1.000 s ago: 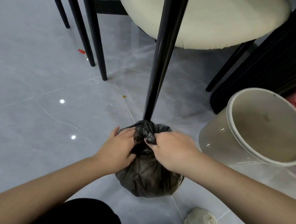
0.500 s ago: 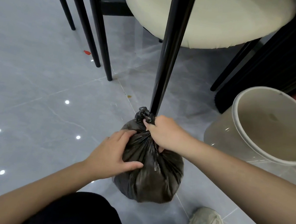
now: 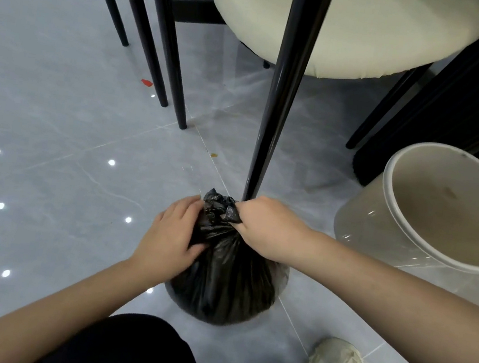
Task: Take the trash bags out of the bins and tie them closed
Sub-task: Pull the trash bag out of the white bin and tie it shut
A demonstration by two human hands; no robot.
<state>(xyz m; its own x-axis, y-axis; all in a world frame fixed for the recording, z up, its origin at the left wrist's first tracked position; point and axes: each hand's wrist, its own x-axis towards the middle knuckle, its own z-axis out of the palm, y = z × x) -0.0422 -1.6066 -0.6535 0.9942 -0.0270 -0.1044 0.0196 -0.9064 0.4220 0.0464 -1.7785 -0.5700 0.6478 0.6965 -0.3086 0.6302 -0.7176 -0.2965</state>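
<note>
— Where's the bag?
— The trash bag point(image 3: 228, 283) sits on the floor point(image 3: 48, 186) by the knees. The left hand point(image 3: 171, 239) wraps its neck and the right hand point(image 3: 265, 227) pinches the bunched top.
— How will it handle?
— Soft, slippery film, probably light. Grip the gathered neck. Its bin point(image 3: 378, 230) stands bagless beyond, to the right.

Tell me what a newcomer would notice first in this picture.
The black trash bag stands on the floor in the centre, its neck bunched; the right hand grips the neck and the left hand holds it opposite. A beige bin without a bag is at the right, a cream chair seat at the top.
</note>
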